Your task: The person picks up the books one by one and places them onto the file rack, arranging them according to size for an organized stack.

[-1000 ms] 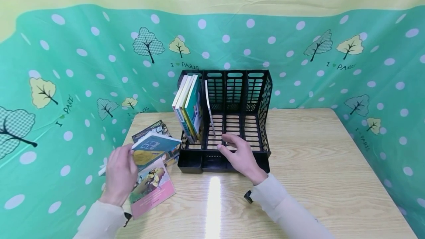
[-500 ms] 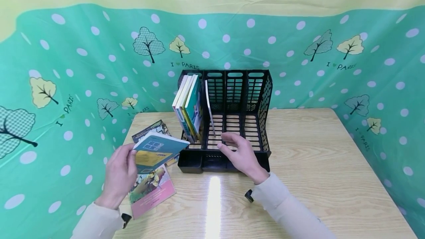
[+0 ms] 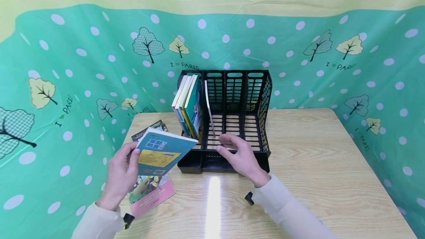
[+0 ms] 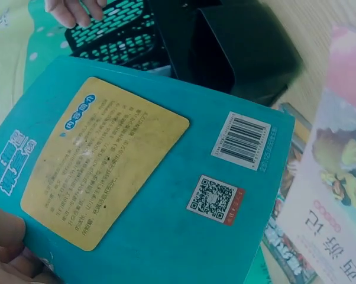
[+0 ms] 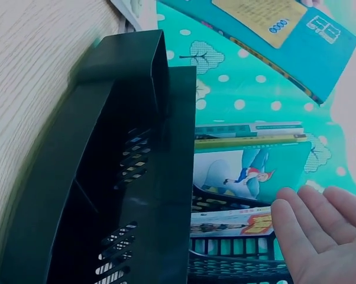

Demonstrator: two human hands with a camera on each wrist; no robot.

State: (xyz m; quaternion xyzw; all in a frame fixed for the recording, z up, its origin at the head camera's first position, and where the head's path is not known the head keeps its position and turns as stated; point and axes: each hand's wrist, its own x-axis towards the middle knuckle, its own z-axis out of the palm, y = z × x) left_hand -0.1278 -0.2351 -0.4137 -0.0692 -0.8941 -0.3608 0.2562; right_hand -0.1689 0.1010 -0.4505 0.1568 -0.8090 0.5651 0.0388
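My left hand (image 3: 121, 172) pinches a teal book (image 3: 172, 153) by its left edge, thumb on the cover with the yellow panel. In the left wrist view a barcode (image 4: 242, 141) and a QR code show on that cover. The book is tilted, raised above the other books at the left. My right hand (image 3: 240, 156) holds nothing, its fingers loosely bent over the front of the black book rack (image 3: 235, 154). Several upright books (image 3: 186, 108) fill the rack's leftmost slot. One thin book (image 3: 209, 106) leans in the second slot, near my right fingertips in the right wrist view.
A pink book (image 3: 154, 198) lies on the table (image 3: 299, 158) under the held one, partly covered. Behind it lies a dark-covered book (image 3: 159, 125). The rack's front trough (image 3: 190, 165) stands close to the held book. A patterned cloth (image 3: 299, 65) hangs behind and beside the table.
My left hand has lifted the teal book and turned its cover more into view, its far corner moving right toward the rack. My right hand has hardly moved.
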